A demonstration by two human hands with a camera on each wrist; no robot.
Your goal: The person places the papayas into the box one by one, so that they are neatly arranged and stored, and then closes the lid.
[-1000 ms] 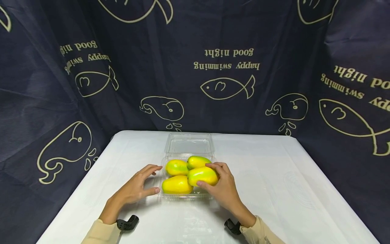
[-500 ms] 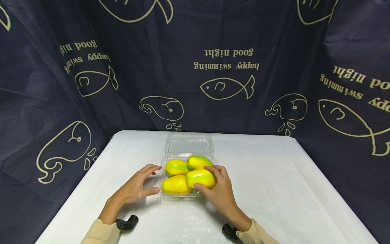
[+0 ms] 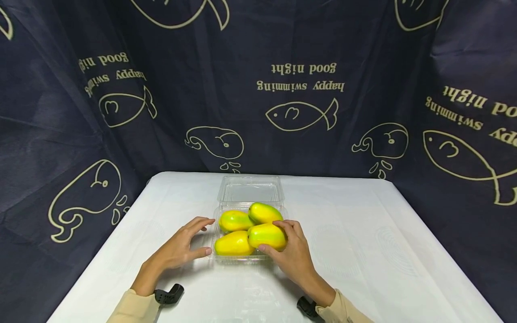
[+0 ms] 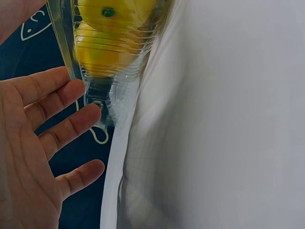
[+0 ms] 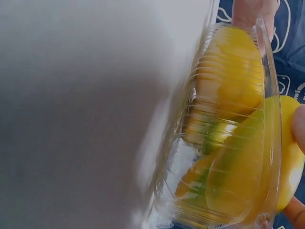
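Observation:
A clear plastic clamshell container (image 3: 242,259) stands mid-table, holding several yellow-green mangoes. My right hand (image 3: 296,258) grips the front-right mango (image 3: 264,236) between thumb and fingers; in the right wrist view this mango (image 5: 288,143) rises partly above the container's rim. It sits against the front-left mango (image 3: 233,244). Behind lie the back-left mango (image 3: 234,221) and the back-right mango (image 3: 264,212), which is tilted. At the container's left side is my left hand (image 3: 181,246), fingers spread and holding nothing. Its fingertips (image 4: 76,86) are close to the container wall; contact is unclear.
The container's lid (image 3: 251,190) is folded back behind it, towards the table's far edge. White cloth covers the table (image 3: 355,233). A dark blue curtain (image 3: 258,148) with fish and whale prints hangs behind and at both sides.
My right hand has shifted slightly left with the mango, settling it nearer the front-left one. The back-right mango has moved a little away from me and tilted. My left hand has stayed still.

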